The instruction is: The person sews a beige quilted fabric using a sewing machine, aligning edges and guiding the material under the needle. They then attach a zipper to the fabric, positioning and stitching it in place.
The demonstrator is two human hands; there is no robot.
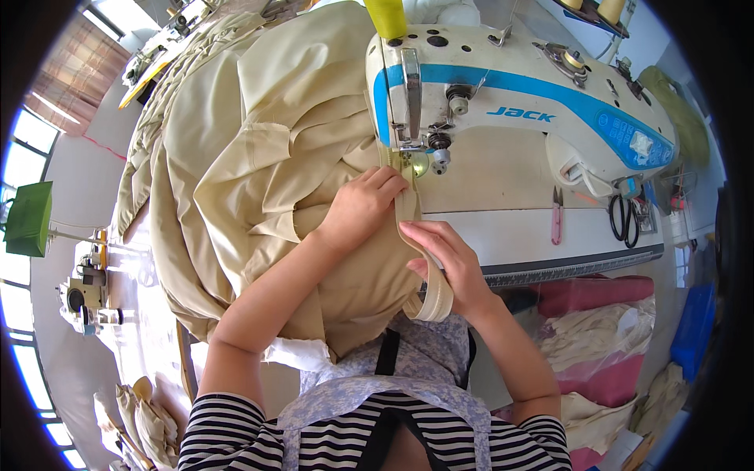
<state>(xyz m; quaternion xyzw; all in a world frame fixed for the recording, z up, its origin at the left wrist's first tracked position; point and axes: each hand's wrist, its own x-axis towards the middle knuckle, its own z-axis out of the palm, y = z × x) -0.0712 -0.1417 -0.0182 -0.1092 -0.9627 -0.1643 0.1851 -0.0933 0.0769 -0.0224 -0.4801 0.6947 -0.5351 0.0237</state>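
A Jack sewing machine (495, 88), white with a blue stripe, stands before me, its presser foot area lit by a small lamp. My left hand (368, 200) lies on the beige fabric (306, 176) just in front of the needle, fingertips gripping the cloth's edge beside a beige zipper tape (436, 288). The tape runs from under the presser foot down towards me and curls in a loop above my lap. Lower and to the right, my right hand (450, 262) holds the tape, which passes between its fingers and thumb. The needle tip is too small to make out.
Pink-handled thread snips (556, 218) and black-handled scissors (623, 221) lie right on the machine table. A ruler strip (565, 268) follows its front edge. Wrapped fabric bundles (595, 335) sit below. Bulky cloth spreads left, and another sewing machine (82, 300) stands farther left.
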